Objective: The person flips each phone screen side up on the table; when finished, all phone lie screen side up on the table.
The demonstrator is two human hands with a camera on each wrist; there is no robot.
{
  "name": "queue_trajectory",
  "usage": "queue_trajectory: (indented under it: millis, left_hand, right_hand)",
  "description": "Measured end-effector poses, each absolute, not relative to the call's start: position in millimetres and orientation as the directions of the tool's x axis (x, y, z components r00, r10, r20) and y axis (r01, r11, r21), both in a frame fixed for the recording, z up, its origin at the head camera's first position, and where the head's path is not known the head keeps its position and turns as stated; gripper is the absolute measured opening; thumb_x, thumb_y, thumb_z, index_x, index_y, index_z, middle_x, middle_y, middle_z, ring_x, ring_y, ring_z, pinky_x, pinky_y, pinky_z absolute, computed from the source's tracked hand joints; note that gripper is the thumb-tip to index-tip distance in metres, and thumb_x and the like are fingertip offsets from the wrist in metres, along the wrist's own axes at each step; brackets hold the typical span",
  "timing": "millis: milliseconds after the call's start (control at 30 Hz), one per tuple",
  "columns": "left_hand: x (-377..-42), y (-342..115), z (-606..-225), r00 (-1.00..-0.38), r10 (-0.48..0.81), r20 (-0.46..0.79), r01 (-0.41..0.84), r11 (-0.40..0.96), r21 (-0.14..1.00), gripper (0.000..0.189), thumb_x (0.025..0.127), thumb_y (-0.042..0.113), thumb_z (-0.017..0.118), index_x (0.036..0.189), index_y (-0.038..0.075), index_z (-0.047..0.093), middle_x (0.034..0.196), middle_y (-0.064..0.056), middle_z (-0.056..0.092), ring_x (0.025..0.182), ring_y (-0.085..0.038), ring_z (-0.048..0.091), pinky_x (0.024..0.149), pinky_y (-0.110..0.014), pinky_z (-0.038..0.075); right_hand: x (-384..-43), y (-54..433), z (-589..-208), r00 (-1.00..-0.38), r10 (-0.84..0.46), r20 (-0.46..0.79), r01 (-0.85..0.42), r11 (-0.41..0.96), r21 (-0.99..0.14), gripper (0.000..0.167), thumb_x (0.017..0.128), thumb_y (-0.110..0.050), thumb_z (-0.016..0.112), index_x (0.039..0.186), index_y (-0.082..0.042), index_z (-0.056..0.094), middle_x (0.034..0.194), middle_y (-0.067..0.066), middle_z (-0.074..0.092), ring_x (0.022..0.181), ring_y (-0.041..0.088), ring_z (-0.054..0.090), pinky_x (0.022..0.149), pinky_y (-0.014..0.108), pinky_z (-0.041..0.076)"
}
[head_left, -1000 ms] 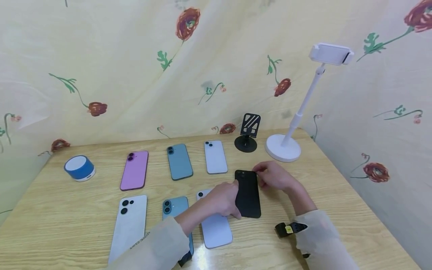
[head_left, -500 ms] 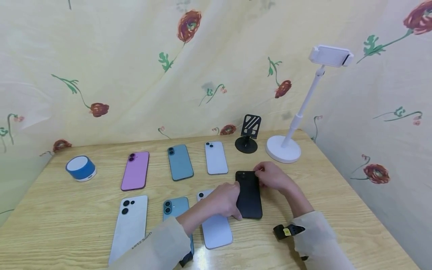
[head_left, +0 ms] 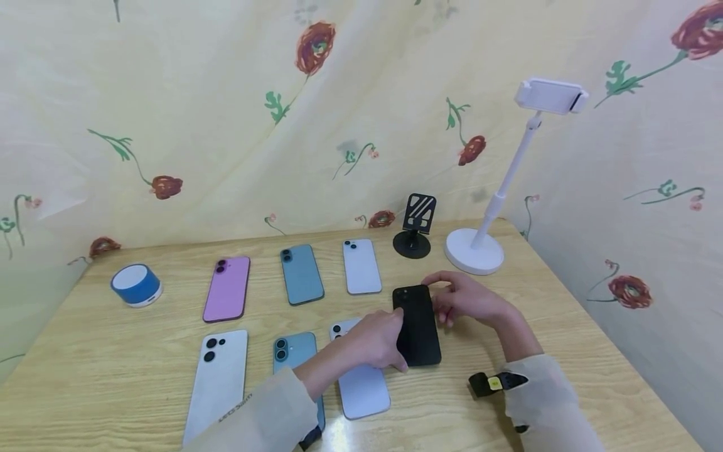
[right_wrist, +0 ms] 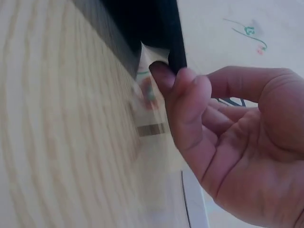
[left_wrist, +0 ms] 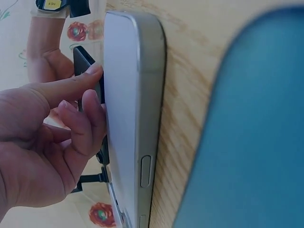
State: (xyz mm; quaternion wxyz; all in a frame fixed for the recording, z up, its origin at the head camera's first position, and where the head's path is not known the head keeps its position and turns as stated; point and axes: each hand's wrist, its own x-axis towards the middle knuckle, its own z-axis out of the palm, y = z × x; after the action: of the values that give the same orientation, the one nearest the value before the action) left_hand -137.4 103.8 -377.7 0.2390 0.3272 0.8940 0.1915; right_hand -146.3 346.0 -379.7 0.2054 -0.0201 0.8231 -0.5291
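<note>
A black phone, camera side up, is between both hands on the wooden table. My left hand holds its left edge, with the thumb near the lower corner. At the upper right corner, my right hand pinches the phone's edge; in the right wrist view its fingertips meet the dark edge. The left wrist view shows the black phone partly covered by the left hand. Beneath the left wrist lie a pale phone and a blue phone, both partly hidden.
Behind are a black phone stand, a tall white stand, and white, blue and pink phones. At left lie a blue-and-white cylinder and a large white phone. Floral cloth hangs behind.
My right hand has shifted slightly to the right, its fingers spreading a little at the phone's upper corner. The left hand stays at the phone's left edge; the black phone has turned very slightly.
</note>
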Motion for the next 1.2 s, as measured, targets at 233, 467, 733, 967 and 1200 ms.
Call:
queue_trajectory:
  millis: [233,467,733,967,1200]
  left_hand:
    - [-140,96,-375,-0.637,0.679,-0.365,0.312,0.66,0.684,0.098,0.088,0.035,0.089,0.163,0.003,0.034,0.069,-0.008,0.068,0.053,-0.018,0.064,0.053,-0.027,0.052]
    - [-145,95,-373,-0.639,0.688,-0.345,0.225,0.596,0.771,0.094,0.093,0.045,0.081,0.165,0.009,0.033,0.081,-0.012,0.071,0.053,-0.022,0.068,0.052,-0.031,0.055]
    - [-146,98,-372,-0.644,0.688,-0.335,0.197,0.572,0.796,0.096,0.093,0.042,0.082,0.167,0.013,0.029,0.124,-0.023,0.067,0.055,-0.025,0.071,0.052,-0.032,0.058]
    - [-147,98,-370,-0.636,0.698,-0.329,0.184,0.552,0.814,0.095,0.094,0.043,0.081,0.168,0.017,0.027,0.126,-0.022,0.067,0.056,-0.025,0.071,0.052,-0.033,0.058]
    - [-147,97,-366,-0.623,0.714,-0.318,0.167,0.519,0.838,0.094,0.094,0.041,0.081,0.168,0.018,0.027,0.124,-0.019,0.067,0.056,-0.026,0.071,0.05,-0.031,0.057]
  right_hand:
    - [-146,353,-382,-0.903,-0.33,-0.276,0.14,0.382,-0.914,0.057,0.098,0.006,0.054,0.152,0.007,0.036,0.089,0.007,0.071,0.074,0.018,0.065,0.067,0.03,0.06]
    - [-146,351,-381,-0.902,-0.346,-0.257,0.114,0.382,-0.917,0.06,0.095,0.007,0.057,0.152,0.006,0.039,0.096,0.007,0.073,0.077,0.018,0.067,0.07,0.031,0.061]
    - [-147,349,-376,-0.903,-0.363,-0.229,0.083,0.375,-0.923,0.06,0.096,0.005,0.06,0.152,0.007,0.038,0.098,0.012,0.074,0.077,0.019,0.068,0.07,0.032,0.061]
    - [-146,347,-375,-0.91,-0.347,-0.228,0.092,0.367,-0.926,0.059,0.096,0.003,0.062,0.151,0.006,0.04,0.098,0.01,0.075,0.076,0.019,0.071,0.071,0.033,0.063]
    - [-145,344,-372,-0.914,-0.315,-0.257,0.125,0.383,-0.915,0.059,0.097,0.001,0.063,0.152,0.002,0.041,0.106,0.018,0.076,0.079,0.022,0.074,0.075,0.037,0.065]
